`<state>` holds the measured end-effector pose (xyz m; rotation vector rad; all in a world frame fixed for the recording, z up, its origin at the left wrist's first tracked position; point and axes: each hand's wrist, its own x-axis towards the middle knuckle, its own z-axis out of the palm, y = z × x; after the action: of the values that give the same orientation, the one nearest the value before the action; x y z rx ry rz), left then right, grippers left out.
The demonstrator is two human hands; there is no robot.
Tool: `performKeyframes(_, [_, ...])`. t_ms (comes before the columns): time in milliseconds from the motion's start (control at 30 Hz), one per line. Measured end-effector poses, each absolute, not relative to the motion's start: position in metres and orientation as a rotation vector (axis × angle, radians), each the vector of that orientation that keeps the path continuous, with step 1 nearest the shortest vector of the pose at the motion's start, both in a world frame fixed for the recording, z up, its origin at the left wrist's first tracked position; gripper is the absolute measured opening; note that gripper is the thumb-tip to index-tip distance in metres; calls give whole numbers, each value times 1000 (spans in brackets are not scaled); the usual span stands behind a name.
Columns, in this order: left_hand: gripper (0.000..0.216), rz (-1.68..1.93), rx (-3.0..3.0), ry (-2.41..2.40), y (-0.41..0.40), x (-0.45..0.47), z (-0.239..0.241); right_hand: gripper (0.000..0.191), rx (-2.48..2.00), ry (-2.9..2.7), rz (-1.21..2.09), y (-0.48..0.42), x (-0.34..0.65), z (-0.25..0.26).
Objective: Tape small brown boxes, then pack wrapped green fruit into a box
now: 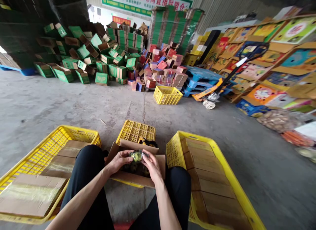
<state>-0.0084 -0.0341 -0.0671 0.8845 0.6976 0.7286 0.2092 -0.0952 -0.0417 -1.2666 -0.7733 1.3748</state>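
Between my two hands is a small yellow-green and dark round fruit (pixel 136 156) in what looks like clear wrap; its kind is hard to tell. My left hand (pixel 121 161) grips its left end, and my right hand (pixel 149 161) pinches its right end. Just below stands an open cardboard box (pixel 161 162) between my knees, flaps up, with more dark, greenish fruit partly hidden by my hands. The box rests on an upturned yellow crate (pixel 134 130). A black and yellow tool (pixel 148 142), perhaps a tape dispenser, lies behind the box's far flap.
Yellow crates with closed cardboard boxes flank me: the left crate (pixel 61 132) and the right crate (pixel 176 151). Ahead are another yellow crate (pixel 168 95), heaped green cartons (pixel 101 78), blue pallets (pixel 201 75) and a pallet jack (pixel 209 93). Stacked colourful cartons (pixel 266 93) line the right.
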Motion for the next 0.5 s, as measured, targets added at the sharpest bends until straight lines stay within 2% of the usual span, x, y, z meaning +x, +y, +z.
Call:
performKeyframes(200, [69,735,815,694,-37,-5,-69,60,-1360,-785,1245,-94,209,-44])
performKeyframes(500, [65,805,828,790,-35,-4,-72,61,-1377,-774,1263,-94,204,-38])
